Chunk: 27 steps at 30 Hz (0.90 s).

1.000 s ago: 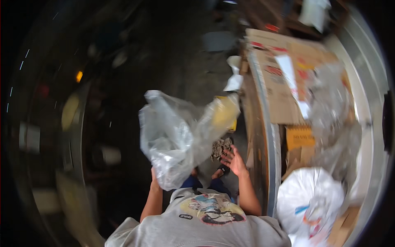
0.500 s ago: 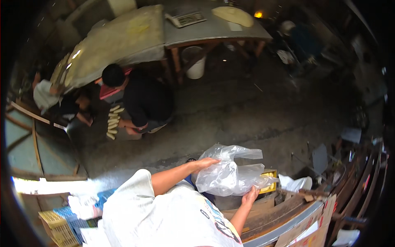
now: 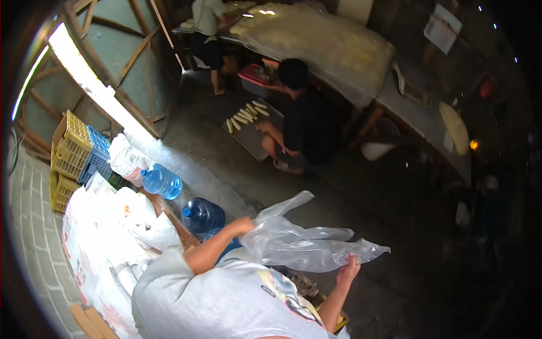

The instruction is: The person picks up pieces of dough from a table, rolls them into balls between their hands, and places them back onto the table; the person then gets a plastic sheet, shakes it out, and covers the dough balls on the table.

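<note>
A clear plastic bag (image 3: 299, 240) is stretched out sideways in front of my body, wrinkled and see-through. My left hand (image 3: 244, 227) is closed on its left end, with the fingers partly hidden by the plastic. My right hand (image 3: 350, 268) pinches the lower edge near the right end. One flap of the bag rises up and away between my hands, and a pointed corner sticks out past my right hand. The bag looks flat, with nothing visible inside it.
Blue water jugs (image 3: 162, 181) and white sacks (image 3: 107, 226) stand at my left, by stacked yellow crates (image 3: 73, 144). Ahead, a person (image 3: 307, 118) squats by a tray (image 3: 248, 138) of pale dough pieces. A covered table (image 3: 333, 51) stands behind; another person (image 3: 206, 34) stands farther off.
My view has swung left, bringing the jugs and sacks into sight. The bag is now pulled longer and flatter between my hands, both still holding it.
</note>
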Each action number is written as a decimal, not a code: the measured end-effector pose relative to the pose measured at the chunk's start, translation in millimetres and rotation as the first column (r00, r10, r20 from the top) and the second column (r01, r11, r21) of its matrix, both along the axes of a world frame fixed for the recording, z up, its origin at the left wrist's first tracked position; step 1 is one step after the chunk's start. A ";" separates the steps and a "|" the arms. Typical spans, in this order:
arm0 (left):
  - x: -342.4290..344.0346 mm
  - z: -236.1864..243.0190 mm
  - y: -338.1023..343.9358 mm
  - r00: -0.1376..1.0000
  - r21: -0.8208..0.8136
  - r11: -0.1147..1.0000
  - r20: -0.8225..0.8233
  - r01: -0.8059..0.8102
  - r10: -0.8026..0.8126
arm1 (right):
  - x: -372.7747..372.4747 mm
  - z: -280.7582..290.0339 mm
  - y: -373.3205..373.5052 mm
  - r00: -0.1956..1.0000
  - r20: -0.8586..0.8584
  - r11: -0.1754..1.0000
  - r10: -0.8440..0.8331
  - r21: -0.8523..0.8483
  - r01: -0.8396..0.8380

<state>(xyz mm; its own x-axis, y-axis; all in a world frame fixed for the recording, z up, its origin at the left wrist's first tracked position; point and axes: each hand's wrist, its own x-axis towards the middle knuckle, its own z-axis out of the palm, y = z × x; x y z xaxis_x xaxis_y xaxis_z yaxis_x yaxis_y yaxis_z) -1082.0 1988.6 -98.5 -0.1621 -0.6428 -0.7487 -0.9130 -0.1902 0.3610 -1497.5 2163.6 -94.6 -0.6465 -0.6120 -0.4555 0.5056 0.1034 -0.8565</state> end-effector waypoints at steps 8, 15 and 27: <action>167.5 2.2 -19.7 0.502 -0.063 0.498 -0.077 -0.865 0.861 | 107.1 119.4 -269.2 0.750 -0.088 0.728 0.655 -0.191 -0.658; 220.9 -28.5 -35.7 0.035 0.037 0.063 -0.515 -0.997 0.857 | 276.9 192.7 -408.2 0.500 -0.202 0.385 0.842 -0.424 -0.820; 311.8 7.5 -167.2 0.786 -0.492 0.616 -0.444 -0.615 0.430 | 574.6 251.5 -589.2 -0.233 -0.156 -0.276 0.960 -0.669 -0.690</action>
